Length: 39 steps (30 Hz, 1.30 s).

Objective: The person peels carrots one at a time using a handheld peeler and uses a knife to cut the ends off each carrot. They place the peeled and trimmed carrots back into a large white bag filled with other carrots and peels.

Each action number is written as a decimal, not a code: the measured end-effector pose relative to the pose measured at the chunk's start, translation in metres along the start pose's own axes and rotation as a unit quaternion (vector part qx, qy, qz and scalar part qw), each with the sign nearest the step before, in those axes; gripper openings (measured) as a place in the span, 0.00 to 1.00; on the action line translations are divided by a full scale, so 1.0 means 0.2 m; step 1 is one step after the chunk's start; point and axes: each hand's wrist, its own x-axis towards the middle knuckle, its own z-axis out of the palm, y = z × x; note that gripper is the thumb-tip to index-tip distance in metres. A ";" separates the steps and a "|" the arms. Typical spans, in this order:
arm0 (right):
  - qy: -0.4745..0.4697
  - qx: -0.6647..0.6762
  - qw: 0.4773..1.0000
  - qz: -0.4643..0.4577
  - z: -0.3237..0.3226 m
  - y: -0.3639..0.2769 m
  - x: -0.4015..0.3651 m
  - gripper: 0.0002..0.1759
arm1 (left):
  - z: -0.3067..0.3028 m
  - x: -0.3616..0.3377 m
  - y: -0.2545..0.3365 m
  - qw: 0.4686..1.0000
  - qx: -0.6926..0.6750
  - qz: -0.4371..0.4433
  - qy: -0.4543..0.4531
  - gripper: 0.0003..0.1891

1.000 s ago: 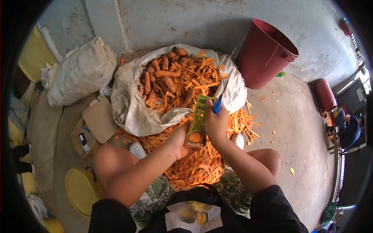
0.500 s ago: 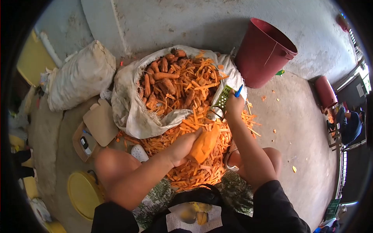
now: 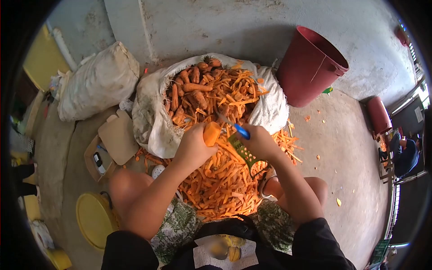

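My left hand (image 3: 195,143) is wrapped round a peeled orange carrot (image 3: 211,134), whose end sticks out over the pile. To its right, my right hand (image 3: 259,140) grips a knife by its blue handle (image 3: 242,131), the blade pointing up and left. A green perforated grater (image 3: 243,153) with a dark loop hangs under the same hand. Below both hands lies a heap of orange carrot strips (image 3: 220,186). Behind them an open white sack (image 3: 153,121) holds whole unpeeled carrots (image 3: 196,87) and more cut strips.
A red bin (image 3: 306,67) stands behind right, against the wall. At the left are a full white sack (image 3: 99,83), an open cardboard box (image 3: 118,141) and a yellow lidded bucket (image 3: 95,220). A person (image 3: 405,153) sits far right.
My left hand has moved up and left with the carrot, now more upright. My right hand has come down and inward, with the knife blade now showing and the grater lower.
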 end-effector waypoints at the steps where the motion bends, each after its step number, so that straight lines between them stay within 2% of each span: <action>1: 0.000 -0.001 1.000 0.000 0.01 -0.01 -0.01 0.12 | 0.00 0.00 0.00 0.999 0.018 0.031 0.014 0.21; 2: -0.005 -0.008 1.000 -0.011 0.02 -0.01 -0.02 0.13 | -0.01 0.00 0.01 0.999 0.018 0.031 0.014 0.21; 3: -0.010 -0.014 1.000 -0.022 0.02 -0.02 -0.03 0.14 | -0.01 0.00 0.01 0.998 -0.054 0.025 0.001 0.20; 4: -0.026 -0.012 1.000 0.011 0.01 -0.05 -0.04 0.12 | -0.01 0.00 0.02 0.992 -0.125 0.018 -0.013 0.19; 5: -0.026 -0.011 1.000 0.012 0.01 -0.05 -0.03 0.12 | 0.00 0.00 0.01 0.992 -0.124 0.018 -0.013 0.19; 7: -0.026 0.022 0.996 0.081 0.05 -0.01 0.00 0.13 | 0.04 0.02 -0.02 0.927 -0.363 -0.087 -0.034 0.19; 8: -0.024 0.022 0.996 0.082 0.13 0.08 0.04 0.13 | 0.05 0.02 -0.02 0.927 -0.362 -0.086 -0.036 0.19; 9: -0.043 0.076 0.993 0.079 0.24 0.20 0.09 0.12 | 0.08 0.01 0.00 0.912 -0.403 -0.078 -0.018 0.19; 10: -0.062 0.131 0.987 0.076 0.28 0.18 0.09 0.12 | 0.10 0.00 0.02 0.894 -0.443 -0.070 -0.001 0.19; 11: -0.073 0.196 0.972 0.106 0.31 0.16 0.05 0.12 | 0.14 -0.02 0.01 0.882 -0.467 -0.060 -0.028 0.20; 13: -0.063 0.292 0.954 0.023 0.61 0.36 0.14 0.13 | 0.20 -0.02 -0.04 0.935 -0.351 0.060 0.003 0.18; 14: -0.061 0.293 0.954 0.024 0.62 0.33 0.14 0.13 | 0.19 -0.01 -0.01 0.935 -0.350 0.060 0.001 0.18; 16: -0.075 0.462 0.884 -0.017 0.58 0.23 0.09 0.13 | 0.13 -0.01 0.05 0.973 -0.130 0.186 0.034 0.19; 17: -0.076 0.463 0.883 -0.016 0.53 0.21 0.07 0.13 | 0.13 -0.01 0.05 0.974 -0.130 0.184 0.033 0.19; 19: -0.084 0.490 0.865 0.067 0.42 0.18 0.07 0.14 | 0.11 0.00 0.05 0.978 -0.131 0.155 0.047 0.20; 20: -0.044 0.568 0.817 0.088 0.41 0.18 0.09 0.12 | 0.10 0.01 0.05 0.977 -0.128 0.159 0.064 0.21; 21: -0.042 0.569 0.817 0.086 0.37 0.17 0.10 0.12 | 0.07 0.02 0.05 0.976 -0.128 0.163 0.064 0.21; 23: -0.021 0.412 0.896 0.162 0.27 0.16 0.10 0.11 | 0.01 0.02 0.04 0.990 -0.120 0.066 -0.017 0.23; 24: 0.004 0.371 0.917 0.145 0.26 0.16 0.11 0.12 | -0.01 0.04 0.01 0.992 -0.082 0.085 -0.042 0.23; 25: 0.001 0.371 0.917 0.144 0.25 0.15 0.11 0.12 | -0.01 0.03 0.00 0.992 -0.081 0.084 -0.041 0.23; 27: 0.031 0.307 0.944 0.118 0.20 0.12 0.10 0.14 | -0.02 0.02 0.00 0.985 -0.061 -0.027 -0.162 0.23; 28: 0.027 0.295 0.947 0.121 0.18 0.10 0.09 0.15 | 0.00 0.02 -0.03 0.981 -0.024 -0.024 -0.193 0.24; 29: 0.026 0.293 0.948 0.121 0.16 0.08 0.08 0.15 | 0.05 0.03 -0.07 0.981 -0.025 -0.024 -0.191 0.24; 31: 0.055 0.216 0.974 0.038 0.11 0.04 0.06 0.14 | 0.13 0.04 -0.12 0.976 -0.144 -0.017 -0.164 0.25; 33: 0.082 0.176 0.981 0.018 0.07 0.02 0.05 0.13 | 0.14 0.07 -0.14 0.977 -0.146 0.012 -0.152 0.26; 35: 0.110 0.135 0.985 0.001 0.04 0.04 0.03 0.11 | 0.14 0.08 -0.15 0.963 -0.246 -0.014 -0.108 0.25; 37: 0.141 -0.080 0.984 -0.075 0.03 0.06 0.01 0.05 | 0.14 0.08 -0.17 0.961 -0.262 -0.026 -0.084 0.27; 39: 0.111 -0.110 0.984 -0.080 0.05 0.05 0.01 0.07 | 0.12 0.08 -0.17 0.954 -0.280 -0.069 -0.083 0.27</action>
